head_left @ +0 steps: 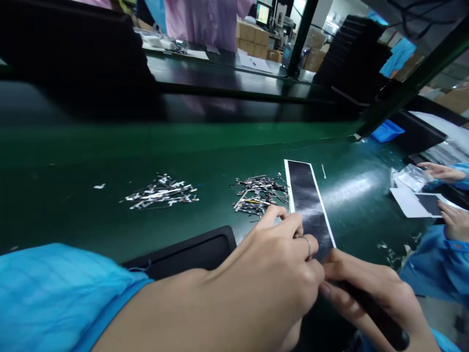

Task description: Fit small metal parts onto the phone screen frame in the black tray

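Note:
My left hand [282, 264], with a ring on one finger, is closed, its fingers curled over a dark sheet with white edges [305, 193]. The fingertips are hidden, so what they pinch cannot be made out. Close against it, my right hand [384, 291] grips a slim black-handled tool [381, 315]; the working tip is out of sight behind the fingers. Just beyond my left knuckles lies a pile of small thin metallic and black strip parts [259, 191], beside the sheet. A second pile of similar parts [161, 193] sits further left.
A black tray [190, 252] lies under my left forearm on the green table [110, 151]. At right, a co-worker's hands [454, 220] handle a white and dark sheet [414, 203] near a clear plastic bag [414, 176]. A green post [414, 73] slants up behind.

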### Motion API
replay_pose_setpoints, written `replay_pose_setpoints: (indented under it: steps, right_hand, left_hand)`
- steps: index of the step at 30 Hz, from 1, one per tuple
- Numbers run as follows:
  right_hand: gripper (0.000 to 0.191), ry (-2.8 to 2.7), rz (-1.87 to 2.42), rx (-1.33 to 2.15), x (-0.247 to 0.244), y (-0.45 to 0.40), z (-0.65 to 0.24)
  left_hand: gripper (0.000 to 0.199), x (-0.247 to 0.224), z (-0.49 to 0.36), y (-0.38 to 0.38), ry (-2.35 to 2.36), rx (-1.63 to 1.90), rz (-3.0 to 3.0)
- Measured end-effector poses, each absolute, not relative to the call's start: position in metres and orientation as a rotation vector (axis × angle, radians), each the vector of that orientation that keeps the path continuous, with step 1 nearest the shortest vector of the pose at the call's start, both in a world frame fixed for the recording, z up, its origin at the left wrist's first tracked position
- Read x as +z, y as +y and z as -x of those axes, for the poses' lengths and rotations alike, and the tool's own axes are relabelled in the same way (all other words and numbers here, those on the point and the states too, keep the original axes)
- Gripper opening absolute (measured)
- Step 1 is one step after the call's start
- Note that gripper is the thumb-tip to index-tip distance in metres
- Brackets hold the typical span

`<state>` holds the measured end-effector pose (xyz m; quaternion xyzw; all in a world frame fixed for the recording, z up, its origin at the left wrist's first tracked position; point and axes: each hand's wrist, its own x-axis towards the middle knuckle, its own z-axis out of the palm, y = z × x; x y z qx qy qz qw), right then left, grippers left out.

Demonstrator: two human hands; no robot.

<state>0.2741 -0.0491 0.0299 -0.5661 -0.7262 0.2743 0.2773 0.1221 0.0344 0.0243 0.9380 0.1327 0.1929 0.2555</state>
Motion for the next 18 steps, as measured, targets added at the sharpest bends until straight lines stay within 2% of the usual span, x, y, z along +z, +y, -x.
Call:
replay_pose_setpoints:
  steps: [2,5,6,10,14,18]
  right_hand:
    - [0.016,-1.878,1.544,0.724,0.025,-0.055,-0.279]
    - [0.002,-1.667,1.642,0.623,0.01,-0.064,-0.291]
    - [0.003,-1.582,1.662,0.581,0.005,-0.067,-0.295]
    - [0.018,-1.332,1.629,0.451,-0.011,-0.078,-0.305]
    - [0.011,-1.263,1.714,0.362,-0.019,-0.086,-0.303]
    - [0.005,-1.212,1.721,0.413,-0.029,-0.092,-0.3]
  left_hand:
    - [0.015,0.024,-0.131,0.032,0.383,0.338,-2.547]
    - [0.012,0.017,-0.144,0.031,0.483,0.162,-2.475]
    - [0.015,0.013,-0.147,0.032,0.547,0.119,-2.431]
    - [0.02,-0.003,-0.155,0.032,0.639,0.098,-2.282]
    - [0.016,-0.013,-0.154,0.03,0.488,0.141,-2.303]
    - [0.014,-0.012,-0.147,0.027,0.332,0.015,-2.397]
